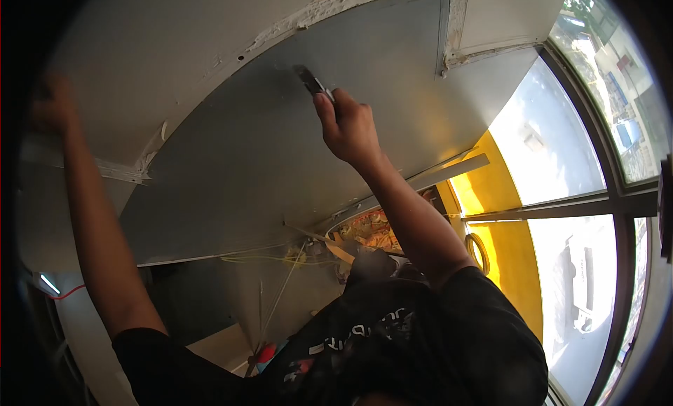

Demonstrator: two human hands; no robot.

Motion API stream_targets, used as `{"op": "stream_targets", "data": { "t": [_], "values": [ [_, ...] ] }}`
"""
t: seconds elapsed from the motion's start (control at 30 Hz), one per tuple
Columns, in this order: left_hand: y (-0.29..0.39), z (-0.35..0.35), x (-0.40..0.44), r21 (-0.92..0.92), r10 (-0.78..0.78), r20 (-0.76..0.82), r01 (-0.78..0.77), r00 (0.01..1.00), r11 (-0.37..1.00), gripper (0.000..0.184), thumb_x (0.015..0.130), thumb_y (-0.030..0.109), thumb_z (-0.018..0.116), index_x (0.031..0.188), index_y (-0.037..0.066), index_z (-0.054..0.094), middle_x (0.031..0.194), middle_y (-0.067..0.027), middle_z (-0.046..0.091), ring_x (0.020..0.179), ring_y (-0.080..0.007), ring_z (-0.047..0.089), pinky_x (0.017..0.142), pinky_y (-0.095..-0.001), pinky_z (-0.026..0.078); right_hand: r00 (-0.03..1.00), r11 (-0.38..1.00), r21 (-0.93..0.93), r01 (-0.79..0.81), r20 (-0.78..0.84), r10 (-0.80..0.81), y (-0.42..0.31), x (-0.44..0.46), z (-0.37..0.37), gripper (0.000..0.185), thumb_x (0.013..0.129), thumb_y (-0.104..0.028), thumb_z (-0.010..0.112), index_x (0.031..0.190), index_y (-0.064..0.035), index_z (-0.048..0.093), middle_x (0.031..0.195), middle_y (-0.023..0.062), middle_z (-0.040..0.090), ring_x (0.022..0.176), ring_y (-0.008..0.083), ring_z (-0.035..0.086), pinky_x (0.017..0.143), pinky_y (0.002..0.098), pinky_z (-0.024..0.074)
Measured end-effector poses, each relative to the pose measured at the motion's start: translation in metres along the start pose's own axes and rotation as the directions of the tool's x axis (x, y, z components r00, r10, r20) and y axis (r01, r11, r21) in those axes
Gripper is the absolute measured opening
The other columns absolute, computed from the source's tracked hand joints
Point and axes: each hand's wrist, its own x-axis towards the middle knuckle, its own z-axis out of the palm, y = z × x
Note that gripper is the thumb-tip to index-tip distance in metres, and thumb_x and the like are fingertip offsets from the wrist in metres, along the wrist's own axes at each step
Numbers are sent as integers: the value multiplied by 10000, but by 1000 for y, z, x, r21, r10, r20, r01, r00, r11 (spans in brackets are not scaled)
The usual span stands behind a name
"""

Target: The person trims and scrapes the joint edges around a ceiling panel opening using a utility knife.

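Observation:
My right hand (348,124) is closed round a small dark tool with a metallic edge (308,79), perhaps a cutter or scraper. The tool's tip points up and left, over the smooth grey panel (266,140). Above the panel runs a curved white edge (308,17) with rough, flaking filler. My left hand (52,108) is raised at the far left, near the pale surface (126,77); its fingers are dark and blurred, so what they hold or touch cannot be made out.
Glass windows with dark frames (617,196) stand at the right, beside a yellow panel (505,266). Lower down are a light strip (449,171), thin yellow wires (259,259) and an orange-patterned heap (371,231). A lit tube (49,284) shows at the lower left.

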Motion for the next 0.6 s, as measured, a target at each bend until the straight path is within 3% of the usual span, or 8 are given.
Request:
{"op": "stream_targets", "data": {
  "t": [0.1, 0.17, 0.2, 0.27, 0.37, 0.5, 0.57, 0.6],
  "values": [
    [44, -23, 13, -22, 118, -136, -122, 984, 992, 461, 873, 432, 668, 1006, 2, 764, 968, -215, 745, 967, -391, 701, 966, -541, 492, 993, 1000, 3, -28, -115, 28, 0, 17, -5, 416, 1029, -322, 613, 757, -17, 536, 614, 206, 610, 582, 456, 628, 513, 484, 472],
    [28, -12, -4, 343, 75, -13, -66, 997, 937, 554, 813, 470, 705, 1071, -18, 744, 1038, -241, 737, 990, -432, 687, 972, -535, 492, 984, 999, 43, 22, -176, -14, 11, 31, 1, 420, 1033, -327, 607, 754, -21, 535, 596, 199, 599, 556, 447, 616, 502, 475, 463],
    [35, -8, -7, 343, 74, -14, -64, 997, 937, 554, 813, 470, 705, 1071, -18, 744, 1038, -241, 737, 990, -432, 687, 972, -535, 492, 984, 1000, 4, 25, -177, -24, 13, 38, 0, 422, 1032, -331, 606, 753, -23, 537, 592, 199, 597, 555, 447, 616, 500, 473, 462],
    [43, -9, -11, 136, 24, -73, -14, 997, 991, 581, 802, 484, 704, 1103, -12, 729, 1072, -233, 732, 984, -437, 682, 953, -530, 495, 986, 999, -34, 33, -165, -38, 15, 47, 1, 423, 1032, -335, 604, 752, -25, 538, 589, 199, 595, 555, 447, 616, 499, 472, 462],
    [38, -10, 1, 314, 202, -102, -161, 974, 936, 604, 788, 475, 709, 1137, -18, 711, 1110, -231, 724, 976, -433, 679, 924, -531, 494, 978, 999, -36, 35, -206, -42, 17, 53, 2, 427, 1027, -347, 609, 753, -25, 549, 598, 204, 602, 560, 448, 619, 500, 474, 464],
    [14, -18, -2, 355, 146, -16, -131, 989, 926, 450, 760, 366, 752, 1038, 13, 724, 993, -153, 725, 904, -340, 688, 839, -456, 526, 978, 997, -51, 52, -201, -62, 4, 48, 1, 426, 1022, -351, 615, 759, -21, 561, 604, 211, 605, 576, 458, 626, 510, 475, 476],
    [-15, -17, -6, 324, 37, 4, -37, 999, 945, 642, 814, 623, 731, 960, -1, 754, 961, -222, 745, 859, -419, 712, 795, -530, 541, 974, 997, -37, 65, -217, -72, -2, 46, 2, 424, 1021, -351, 616, 760, -21, 563, 602, 210, 603, 576, 458, 626, 510, 472, 478],
    [-13, -20, 0, 328, 39, 6, -38, 999, 944, 642, 814, 623, 731, 960, -1, 754, 961, -222, 745, 859, -419, 712, 795, -530, 541, 974, 999, -38, 27, -223, -35, -4, 46, 2, 422, 1020, -349, 618, 757, -23, 563, 602, 209, 603, 577, 456, 628, 509, 470, 478]
  ]
}}
